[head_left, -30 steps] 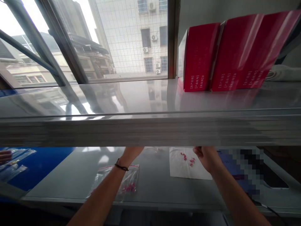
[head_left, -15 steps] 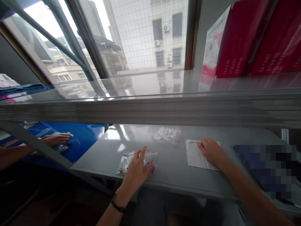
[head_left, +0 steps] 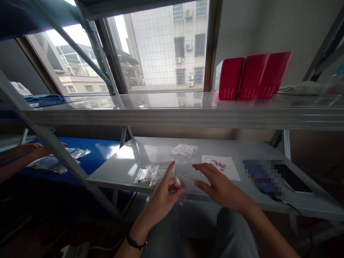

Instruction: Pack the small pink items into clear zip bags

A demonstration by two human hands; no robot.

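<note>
My left hand (head_left: 163,193) is over the front edge of the grey table, thumb and fingers pinched on a clear zip bag (head_left: 177,182). Its red-lined mouth stretches toward my right hand (head_left: 216,184); small pink pieces (head_left: 182,200) show below my left fingers. The thumb and fingers of my right hand are spread beside the bag's mouth; whether they touch it I cannot tell. Behind my left hand lie filled clear zip bags (head_left: 150,173). On a white paper sheet (head_left: 231,172), past my right hand, sits a small cluster of pink pieces (head_left: 219,165).
A pile of clear bags (head_left: 184,150) lies farther back on the grey table (head_left: 120,172). A dark phone-like slab (head_left: 294,178) is at the right with a cable. Above runs a shelf (head_left: 161,116) bearing red boxes (head_left: 262,77). Another person's hands (head_left: 40,150) work at a blue table (head_left: 99,150).
My right hand has left the paper and moved left, uncovering the pink pieces. My left hand has moved right and closed on a bag. The view has shifted, showing more shelf and table.
</note>
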